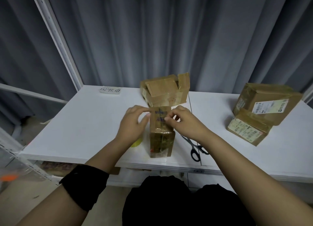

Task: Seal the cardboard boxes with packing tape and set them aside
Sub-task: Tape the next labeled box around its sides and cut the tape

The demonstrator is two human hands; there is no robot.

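The job looks partly done. Two boxes [265, 105] at three o'clock on the tabletop [88, 124] are wrapped in tape and bear labels, so they appear finished and set aside. The open box [165, 90] at twelve o'clock has a flap standing up and seems yet to be sealed.

The small box [161, 141] stands at the centre, near the front edge, with a tape strip [160, 115] running over its top and down its near face. Both forearms reach in from six o'clock. The left hand [133, 122] and right hand [183, 119] meet at the box's far end. Each grip is closed, fingers and thumb curled and seemingly pinching the tape strip there.

Scissors [196, 149] lie at four o'clock of the small box. A yellow tape roll [136, 142] peeks out under the left wrist.
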